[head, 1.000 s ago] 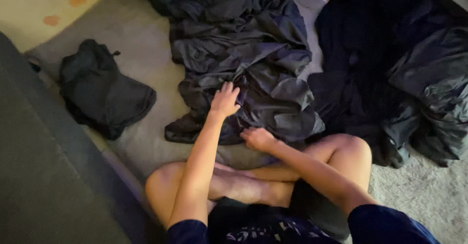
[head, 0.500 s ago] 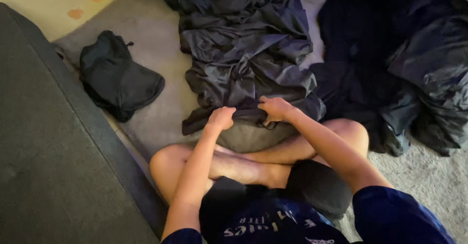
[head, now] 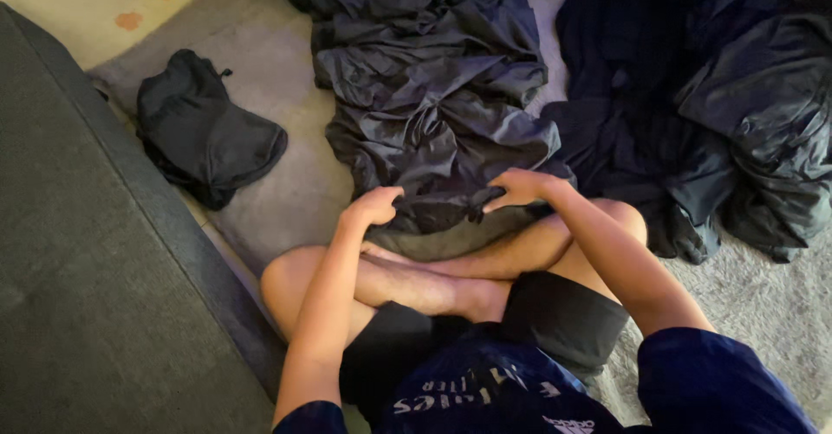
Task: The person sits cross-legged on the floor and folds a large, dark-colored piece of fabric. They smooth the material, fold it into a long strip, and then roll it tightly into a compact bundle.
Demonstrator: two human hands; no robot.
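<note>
Grey carpet (head: 277, 174) is covering the floor where a person is sitting cross-legged, with a dark grey sofa (head: 95, 295) running along the person's left side. Straight ahead, a crumpled black shiny garment (head: 433, 96) is lying stretched out on the carpet, its long axis running away from the person toward the top of the view, its near end resting against the crossed shins. Both hands are gripping that near edge: the left hand (head: 374, 205) is pinching the fabric at the left corner, and the right hand (head: 518, 188) is clamped on it a little to the right, the two hands near each other but apart, fingers curled into the cloth. A small folded black bundle (head: 204, 135) is lying by itself on the carpet between sofa and garment. To the right, a heap of dark clothes (head: 711, 104) is sprawling over a lighter shaggy rug (head: 763, 313).
</note>
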